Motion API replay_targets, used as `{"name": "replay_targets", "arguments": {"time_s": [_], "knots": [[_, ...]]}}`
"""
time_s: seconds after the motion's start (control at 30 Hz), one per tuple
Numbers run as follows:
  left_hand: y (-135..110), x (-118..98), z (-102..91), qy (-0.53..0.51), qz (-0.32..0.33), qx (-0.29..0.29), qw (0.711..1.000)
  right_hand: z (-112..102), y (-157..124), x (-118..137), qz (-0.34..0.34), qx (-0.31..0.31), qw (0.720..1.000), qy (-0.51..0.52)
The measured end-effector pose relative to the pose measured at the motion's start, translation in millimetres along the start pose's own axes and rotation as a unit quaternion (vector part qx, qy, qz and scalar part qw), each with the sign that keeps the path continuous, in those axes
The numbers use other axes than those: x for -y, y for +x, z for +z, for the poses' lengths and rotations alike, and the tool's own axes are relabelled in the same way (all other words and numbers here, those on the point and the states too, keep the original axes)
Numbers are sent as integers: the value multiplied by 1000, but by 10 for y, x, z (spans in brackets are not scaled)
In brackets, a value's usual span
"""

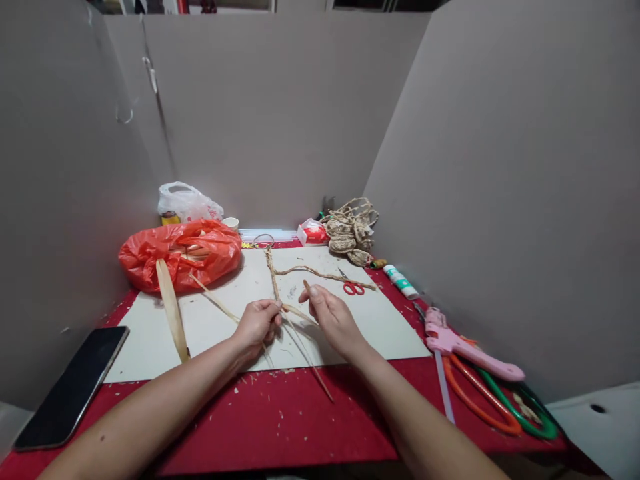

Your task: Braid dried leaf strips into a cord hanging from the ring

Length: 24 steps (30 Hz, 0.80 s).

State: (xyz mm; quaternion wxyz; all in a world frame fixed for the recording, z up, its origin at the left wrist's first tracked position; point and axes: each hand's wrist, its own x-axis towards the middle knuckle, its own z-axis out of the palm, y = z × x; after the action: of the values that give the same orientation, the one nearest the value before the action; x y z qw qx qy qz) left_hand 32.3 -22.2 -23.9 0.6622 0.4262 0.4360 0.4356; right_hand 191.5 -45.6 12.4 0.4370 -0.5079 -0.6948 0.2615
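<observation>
A braided straw-coloured cord (273, 275) runs down the middle of a white board, with a thinner twisted branch (320, 272) going off to the right. My left hand (257, 327) is closed, pinching the cord's lower end between thumb and fingers. Loose thin strands (305, 350) hang out below it. Just to the right, my right hand (333, 319) is closed around a dry husk strip (306, 285), whose brownish tip shows above the fingers. A pale strip (297, 312) stretches between the two hands. Red-handled scissors (354, 288) lie beyond my right hand.
An orange-red plastic bag (183, 257) of husks stands at the left, a long husk (171, 307) hanging out. Left front lies a phone (73, 387). At right are a pink glue gun (465, 347) and large orange-handled scissors (480, 393). Twine bundles (350, 233) sit behind.
</observation>
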Motion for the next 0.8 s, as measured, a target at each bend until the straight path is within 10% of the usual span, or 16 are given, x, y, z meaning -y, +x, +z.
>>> {"name": "replay_targets", "arguments": {"time_s": [0.8], "knots": [[-15, -88, 54, 13, -2, 12, 1000, 227, -28, -154, 5, 43, 995, -91]]}}
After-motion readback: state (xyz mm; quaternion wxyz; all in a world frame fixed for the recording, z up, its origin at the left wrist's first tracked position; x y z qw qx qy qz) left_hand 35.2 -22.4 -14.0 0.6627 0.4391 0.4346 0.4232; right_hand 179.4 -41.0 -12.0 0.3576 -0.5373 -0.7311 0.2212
